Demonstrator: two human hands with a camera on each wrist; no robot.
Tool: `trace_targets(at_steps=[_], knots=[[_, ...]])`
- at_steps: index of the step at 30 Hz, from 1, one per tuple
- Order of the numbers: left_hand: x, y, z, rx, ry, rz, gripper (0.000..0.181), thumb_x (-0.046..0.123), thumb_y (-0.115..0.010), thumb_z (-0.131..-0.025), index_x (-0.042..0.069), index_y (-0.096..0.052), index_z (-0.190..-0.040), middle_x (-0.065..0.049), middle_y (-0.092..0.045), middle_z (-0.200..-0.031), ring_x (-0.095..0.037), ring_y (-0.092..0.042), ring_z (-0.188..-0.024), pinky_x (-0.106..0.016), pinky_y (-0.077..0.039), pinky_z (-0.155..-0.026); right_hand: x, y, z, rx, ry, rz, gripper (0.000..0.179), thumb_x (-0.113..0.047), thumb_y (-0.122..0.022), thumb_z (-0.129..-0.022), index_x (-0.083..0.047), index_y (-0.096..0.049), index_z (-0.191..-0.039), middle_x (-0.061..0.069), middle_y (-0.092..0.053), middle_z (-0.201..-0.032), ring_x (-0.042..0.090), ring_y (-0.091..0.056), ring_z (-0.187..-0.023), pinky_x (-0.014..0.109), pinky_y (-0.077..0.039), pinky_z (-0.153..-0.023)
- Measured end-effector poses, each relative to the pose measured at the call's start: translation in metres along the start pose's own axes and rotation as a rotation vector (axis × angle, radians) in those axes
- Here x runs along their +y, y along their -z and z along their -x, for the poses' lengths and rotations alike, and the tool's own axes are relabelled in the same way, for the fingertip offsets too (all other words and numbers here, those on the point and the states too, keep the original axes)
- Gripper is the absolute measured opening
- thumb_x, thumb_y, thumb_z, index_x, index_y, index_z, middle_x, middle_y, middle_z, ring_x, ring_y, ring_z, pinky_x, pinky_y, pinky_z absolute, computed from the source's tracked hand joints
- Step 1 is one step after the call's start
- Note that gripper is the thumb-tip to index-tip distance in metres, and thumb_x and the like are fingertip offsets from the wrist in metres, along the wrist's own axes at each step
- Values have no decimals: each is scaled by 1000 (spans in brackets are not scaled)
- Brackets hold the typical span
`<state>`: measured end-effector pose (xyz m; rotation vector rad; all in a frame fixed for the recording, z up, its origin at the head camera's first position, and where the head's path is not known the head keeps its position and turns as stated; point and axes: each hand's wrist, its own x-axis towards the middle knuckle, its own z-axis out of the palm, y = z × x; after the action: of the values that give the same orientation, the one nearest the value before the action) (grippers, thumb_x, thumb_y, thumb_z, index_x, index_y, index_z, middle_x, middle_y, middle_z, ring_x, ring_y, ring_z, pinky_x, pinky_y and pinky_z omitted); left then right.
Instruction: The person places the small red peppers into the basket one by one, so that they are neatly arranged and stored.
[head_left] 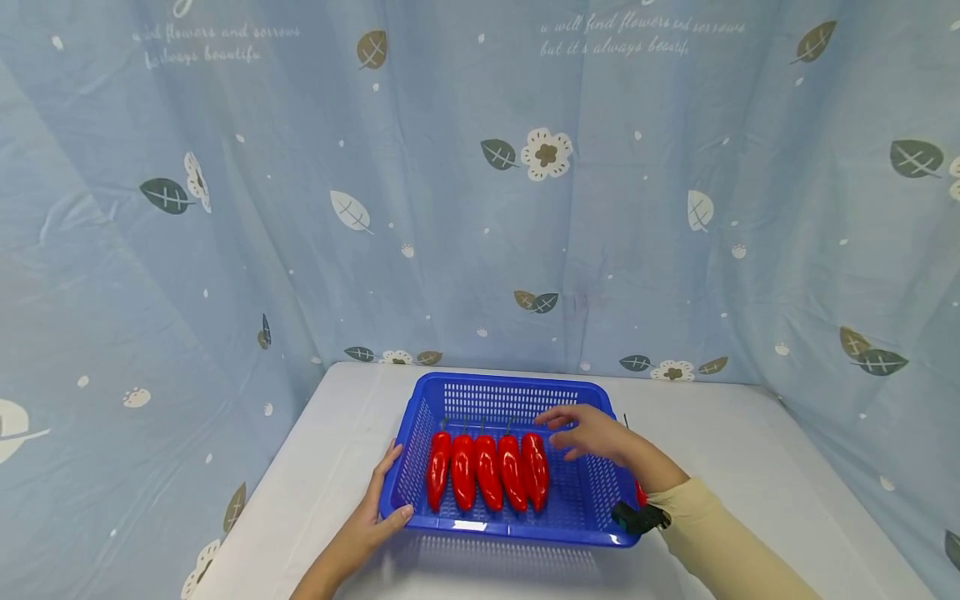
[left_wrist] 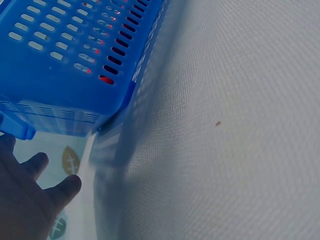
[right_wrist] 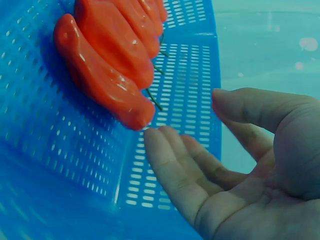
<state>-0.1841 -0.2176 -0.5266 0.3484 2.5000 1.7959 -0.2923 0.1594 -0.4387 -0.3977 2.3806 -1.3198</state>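
Observation:
A blue plastic basket (head_left: 517, 528) with slotted walls holds several glossy red peppers (head_left: 487, 472) lying side by side, their green stems toward the back. My left hand (head_left: 371, 508) grips the basket's front left corner, with the thumb on the front rim and the fingers along the left side. In the left wrist view its spread fingers (left_wrist: 64, 192) show below the rim. My right hand (head_left: 588, 432) hovers over the basket's right half, thumb and fingers apart and holding nothing. In the right wrist view its fingertips are close to the stem end of the nearest pepper (right_wrist: 100, 82).
Outside the basket's right wall, a bit of red (head_left: 641, 493) shows behind the right wrist, which wears a black strap device (head_left: 637, 517). The basket stands on a white table (head_left: 720, 433). A blue patterned curtain (head_left: 450, 250) hangs behind and on both sides.

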Motion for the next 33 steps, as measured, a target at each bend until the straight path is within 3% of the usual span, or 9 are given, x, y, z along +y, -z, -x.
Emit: trace_targets(at_steps=[4,11,17,21,33], knots=[[-1,0,0,-2,-5,-4,87,24,-65,-93,29,-13,-163,-17,6,-170,-53,1,-151,-76,-11,-109,1,4,4,4,28,-2,36,-7,-69,-95,-8,-67,-131,27,-60,-129,40,-68,-107,46,-62,-80],[-1,0,0,-5,-5,0,87,24,-65,-93,30,-13,-163,-17,6,-170,-53,1,-151,-76,-11,-110,1,9,11,21,34,-3,36,-8,-69,-95,-7,-66,-131,19,-64,-125,26,-69,-98,49,-61,-81],[-1,0,0,0,30,-6,88,26,-65,-93,29,-11,-163,-18,6,-170,-53,1,-151,-76,-11,-109,6,13,14,18,42,-19,34,-10,-67,-97,-8,-66,-131,20,-64,-124,32,-68,-102,48,-61,-81],[0,-1,0,3,24,-5,87,26,-65,-93,30,-12,-163,-18,5,-170,-54,0,-151,-77,-11,-109,7,15,19,25,45,-18,37,-13,-69,-96,-8,-65,-132,19,-64,-124,27,-69,-101,50,-61,-81],[-1,-1,0,5,25,4,88,26,-65,-93,31,-12,-163,-16,5,-170,-53,0,-151,-76,-11,-109,9,21,28,34,81,-26,37,-15,-67,-98,-6,-64,-133,22,-64,-126,35,-68,-104,53,-60,-81]])
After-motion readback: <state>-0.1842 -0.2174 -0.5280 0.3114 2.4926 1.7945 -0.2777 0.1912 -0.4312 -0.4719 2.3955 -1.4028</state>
